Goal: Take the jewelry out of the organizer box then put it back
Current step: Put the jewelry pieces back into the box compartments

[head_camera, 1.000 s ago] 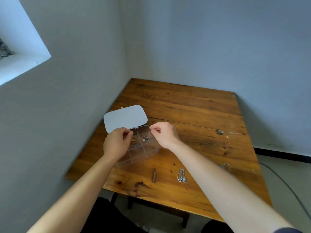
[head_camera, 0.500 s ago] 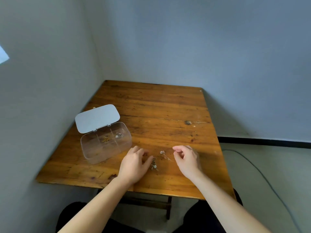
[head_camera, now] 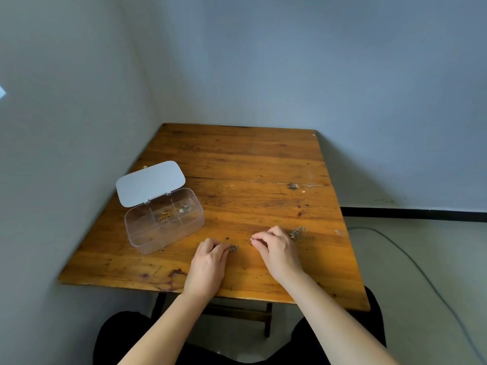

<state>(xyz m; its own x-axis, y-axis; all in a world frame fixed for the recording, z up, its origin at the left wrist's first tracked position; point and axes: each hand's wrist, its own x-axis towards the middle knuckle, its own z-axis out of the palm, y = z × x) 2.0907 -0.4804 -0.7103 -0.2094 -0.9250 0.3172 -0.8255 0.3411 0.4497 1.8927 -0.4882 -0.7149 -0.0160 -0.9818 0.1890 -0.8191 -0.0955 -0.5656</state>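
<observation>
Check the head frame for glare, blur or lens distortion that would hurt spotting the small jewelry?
Head view: soft, even light, no harsh shadows; mild sheen on the table, no blown glare. Wide-angle bending shows at the wall corner and table edges. The clear organizer box reads fine, its gold piece and silver piece small but sharp. The chain beside the right hand lacks fine detail.

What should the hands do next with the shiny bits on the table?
Probably the left hand should pinch the small chain at its fingertips and carry it to the open box. Two pieces already lie inside, and another chain waits beside the right hand.
</observation>
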